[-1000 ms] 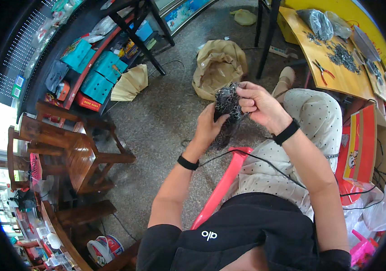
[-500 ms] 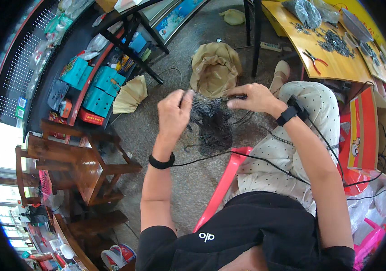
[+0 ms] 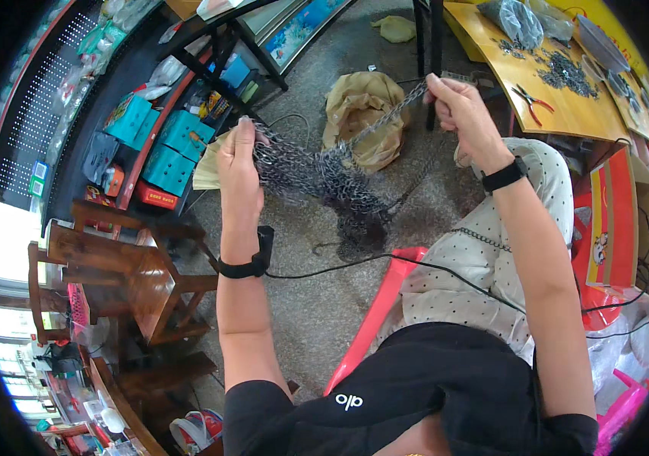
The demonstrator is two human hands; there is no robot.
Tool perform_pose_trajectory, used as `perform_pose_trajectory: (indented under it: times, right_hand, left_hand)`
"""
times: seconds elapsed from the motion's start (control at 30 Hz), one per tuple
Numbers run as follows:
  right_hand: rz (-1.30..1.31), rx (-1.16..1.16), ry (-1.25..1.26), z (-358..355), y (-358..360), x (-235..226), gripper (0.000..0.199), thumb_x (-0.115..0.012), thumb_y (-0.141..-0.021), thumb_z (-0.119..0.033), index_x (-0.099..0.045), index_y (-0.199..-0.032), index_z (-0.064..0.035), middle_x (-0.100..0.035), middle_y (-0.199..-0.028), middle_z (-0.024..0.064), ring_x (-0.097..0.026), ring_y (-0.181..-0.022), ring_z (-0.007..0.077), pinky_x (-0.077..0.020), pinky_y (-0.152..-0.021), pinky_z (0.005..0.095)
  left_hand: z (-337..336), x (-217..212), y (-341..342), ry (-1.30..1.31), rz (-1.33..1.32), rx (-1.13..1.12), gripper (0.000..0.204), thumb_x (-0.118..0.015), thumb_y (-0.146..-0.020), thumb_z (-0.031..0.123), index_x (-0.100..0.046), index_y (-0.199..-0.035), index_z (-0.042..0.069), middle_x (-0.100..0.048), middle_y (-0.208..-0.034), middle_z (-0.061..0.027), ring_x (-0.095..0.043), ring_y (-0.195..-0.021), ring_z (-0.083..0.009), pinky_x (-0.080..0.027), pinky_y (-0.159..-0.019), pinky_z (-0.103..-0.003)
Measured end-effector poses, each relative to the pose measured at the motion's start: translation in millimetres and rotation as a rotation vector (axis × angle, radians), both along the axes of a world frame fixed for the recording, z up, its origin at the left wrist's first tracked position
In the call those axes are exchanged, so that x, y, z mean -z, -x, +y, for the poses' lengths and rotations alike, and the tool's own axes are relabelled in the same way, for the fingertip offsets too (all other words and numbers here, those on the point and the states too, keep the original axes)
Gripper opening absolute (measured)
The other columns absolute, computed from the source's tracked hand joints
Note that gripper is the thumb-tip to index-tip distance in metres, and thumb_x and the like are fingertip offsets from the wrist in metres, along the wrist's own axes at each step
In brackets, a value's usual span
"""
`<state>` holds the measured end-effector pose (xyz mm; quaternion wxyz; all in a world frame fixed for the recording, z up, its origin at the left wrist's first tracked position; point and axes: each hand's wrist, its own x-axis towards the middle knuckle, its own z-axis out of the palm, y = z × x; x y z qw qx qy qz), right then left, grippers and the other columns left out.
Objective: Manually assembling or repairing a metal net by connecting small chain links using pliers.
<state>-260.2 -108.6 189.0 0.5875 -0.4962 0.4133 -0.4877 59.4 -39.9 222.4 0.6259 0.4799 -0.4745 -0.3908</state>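
A thick bundle of dark metal chains [image 3: 294,167] hangs in front of me, stretched sideways between my hands. At its left end my left hand [image 3: 239,156] grips the bundle, thumb pressed on top. Farther right and higher, my right hand [image 3: 461,110] pinches a thinner strand of chain [image 3: 387,120] that rises out of the bundle. The bundle's lower part sags toward a dark heap on the floor, and I cannot tell where one ends and the other begins. Another length of chain [image 3: 480,239] lies across my right trouser leg.
Beyond the chains sits an open tan sack [image 3: 359,95]. A yellow table [image 3: 560,118] at the right bears red-handled pliers [image 3: 531,104] and small metal links [image 3: 568,74]. Wooden chair [image 3: 150,285] at the left; pink plastic stool edge [image 3: 378,311] by my leg. A black cable runs between my wrists.
My hands have moved apart, the left one to the left and the right one up and to the right. The chain bundle is now spread wide, with one strand drawn taut.
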Motion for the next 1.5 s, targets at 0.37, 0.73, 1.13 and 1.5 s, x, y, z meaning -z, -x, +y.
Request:
perform_pose_trajectory:
  times: [0.37, 0.73, 1.13, 1.5]
  right_hand:
    - [0.75, 0.226, 0.628, 9, -36, 50, 0.038, -0.069, -0.082, -0.026, -0.058, -0.11, -0.0031, -0.063, -0.099, 0.016, -0.061, -0.093, 0.0347, -0.0499, -0.079, 0.0432]
    - [0.358, -0.518, 0.33, 44, -55, 43, 0.047, -0.079, -0.077, -0.02, -0.054, -0.11, 0.0018, -0.059, -0.109, 0.0083, -0.054, -0.102, 0.0186, -0.0426, -0.091, 0.0351]
    - [-0.338, -0.426, -0.107, 49, -56, -10, 0.02, -0.063, -0.09, -0.013, -0.059, -0.105, 0.0002, -0.065, -0.094, 0.004, -0.062, -0.08, 0.0097, -0.051, -0.07, 0.0242]
    - [0.044, -0.29, 0.134, 43, -45, -9, 0.027, -0.073, -0.084, -0.024, -0.065, -0.092, 0.0, -0.063, -0.081, 0.0012, -0.057, -0.066, 0.0074, -0.046, -0.056, 0.0225]
  left_hand:
    - [-3, -69, 53, -0.158, 0.098, 0.275, 0.037, -0.05, -0.1, 0.032, -0.067, -0.109, 0.0, -0.05, -0.064, 0.0069, -0.046, -0.053, -0.0025, -0.035, -0.05, -0.019]
    - [-1, -84, 4, 0.053, 0.055, 0.239, 0.039, -0.048, -0.1, 0.032, -0.064, -0.109, -0.002, -0.057, -0.068, 0.0016, -0.056, -0.06, -0.0062, -0.043, -0.055, -0.022]
    - [2, 35, -9, 0.179, -0.997, -0.194, 0.044, -0.053, -0.096, 0.027, -0.047, -0.126, -0.003, -0.056, -0.119, -0.0225, -0.056, -0.107, -0.0331, -0.043, -0.094, -0.04]
    - [39, 54, 76, 0.075, -0.785, 0.201, 0.051, -0.068, -0.083, 0.013, -0.047, -0.127, -0.001, -0.059, -0.107, -0.0159, -0.061, -0.084, -0.0181, -0.052, -0.07, -0.031]
